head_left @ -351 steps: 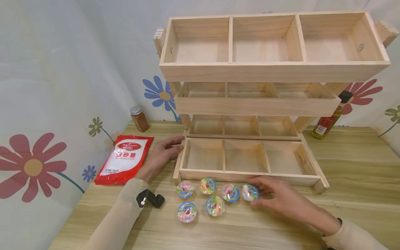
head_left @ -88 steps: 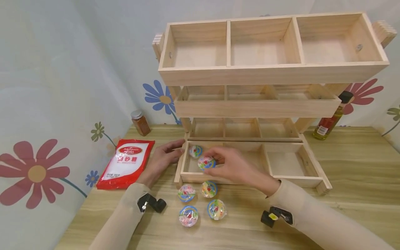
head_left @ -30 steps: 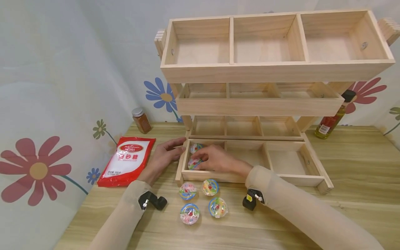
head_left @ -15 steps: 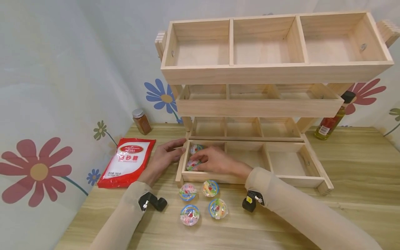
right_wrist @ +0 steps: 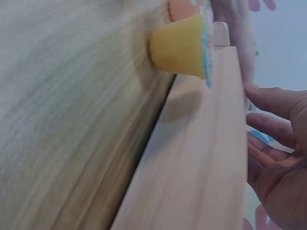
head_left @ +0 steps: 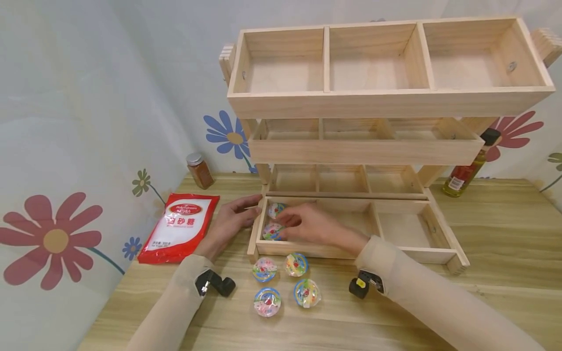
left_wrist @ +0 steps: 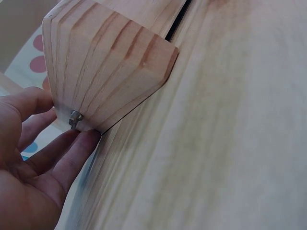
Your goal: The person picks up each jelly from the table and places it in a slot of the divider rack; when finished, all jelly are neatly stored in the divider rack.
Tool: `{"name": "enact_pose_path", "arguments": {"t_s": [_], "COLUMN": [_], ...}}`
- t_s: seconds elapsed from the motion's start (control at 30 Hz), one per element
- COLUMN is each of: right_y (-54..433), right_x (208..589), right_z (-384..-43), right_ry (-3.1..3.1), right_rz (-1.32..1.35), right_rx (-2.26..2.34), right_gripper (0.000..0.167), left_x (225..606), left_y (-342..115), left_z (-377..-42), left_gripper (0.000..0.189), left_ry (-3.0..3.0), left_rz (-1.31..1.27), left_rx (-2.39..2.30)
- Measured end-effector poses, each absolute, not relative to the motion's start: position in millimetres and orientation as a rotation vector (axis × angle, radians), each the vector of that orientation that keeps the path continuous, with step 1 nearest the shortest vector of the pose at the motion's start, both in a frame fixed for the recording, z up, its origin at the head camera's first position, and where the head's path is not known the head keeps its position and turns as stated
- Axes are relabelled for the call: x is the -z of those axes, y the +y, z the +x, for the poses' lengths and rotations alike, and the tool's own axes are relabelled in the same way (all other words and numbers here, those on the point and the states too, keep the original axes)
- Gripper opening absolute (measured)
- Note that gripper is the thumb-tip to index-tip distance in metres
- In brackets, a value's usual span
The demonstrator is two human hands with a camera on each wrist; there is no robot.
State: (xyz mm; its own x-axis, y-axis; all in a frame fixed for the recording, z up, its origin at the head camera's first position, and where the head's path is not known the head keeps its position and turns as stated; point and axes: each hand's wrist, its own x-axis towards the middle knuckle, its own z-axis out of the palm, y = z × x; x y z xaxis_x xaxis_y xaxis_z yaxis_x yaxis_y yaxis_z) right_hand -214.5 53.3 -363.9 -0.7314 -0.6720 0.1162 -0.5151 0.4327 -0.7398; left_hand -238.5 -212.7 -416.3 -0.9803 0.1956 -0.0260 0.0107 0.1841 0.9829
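My right hand [head_left: 307, 223] is over the left compartment of the wooden rack's bottom front tray [head_left: 325, 249], fingers loosely bent at a jelly cup [head_left: 272, 232]. Another jelly cup [head_left: 275, 210] sits behind it in the same compartment. In the right wrist view my right hand [right_wrist: 278, 153] is spread behind the tray wall [right_wrist: 206, 158], its fingertips partly hidden. My left hand [head_left: 230, 219] rests against the rack's left side; the left wrist view shows its fingertips at the wooden side post [left_wrist: 105, 57], near a metal bolt [left_wrist: 75, 118].
Several jelly cups [head_left: 267, 302] stand on the table in front of the rack; a yellow one [right_wrist: 180, 45] shows in the right wrist view. A sugar bag [head_left: 180, 226] and a spice jar [head_left: 200, 171] are left of the rack. An oil bottle [head_left: 465, 170] stands behind right.
Two jelly cups have gone from the table into the left compartment. Over the last half second my right hand has drawn slightly right off the front cup. My left hand has stayed put.
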Motion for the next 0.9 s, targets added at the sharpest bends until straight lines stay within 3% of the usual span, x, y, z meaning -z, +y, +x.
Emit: {"name": "enact_pose_path", "arguments": {"t_s": [0.9], "right_y": [96], "right_x": [357], "right_z": [-157], "right_ry": [2.459], "right_rz": [-1.135], "right_rx": [1.414], "right_gripper": [0.027], "left_x": [419], "left_y": [-213], "left_z": [-239], "left_gripper": [0.046], "left_ry": [2.289], "left_rz": [0.209], "left_rx": [-1.927]}}
